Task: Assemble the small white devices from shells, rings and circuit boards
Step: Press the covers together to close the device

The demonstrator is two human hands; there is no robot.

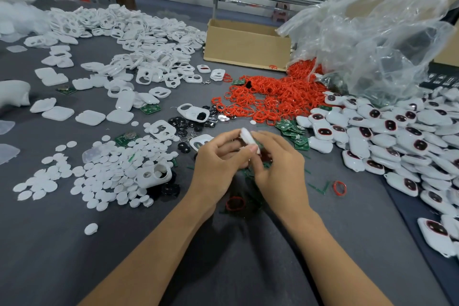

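Both hands [248, 156] pinch 1 white shell [248, 137] (edge-on).

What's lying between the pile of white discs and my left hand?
In the head view, a white shell with two openings lies between the white discs and the left hand, with black round parts beside it.

Shells [159, 40] glossy white plastic; rings [273, 97] red rubbery; table cover [74, 256] matt grey cloth; box [246, 49] cardboard.

Two hands [218, 160], one held white shell [247, 135]
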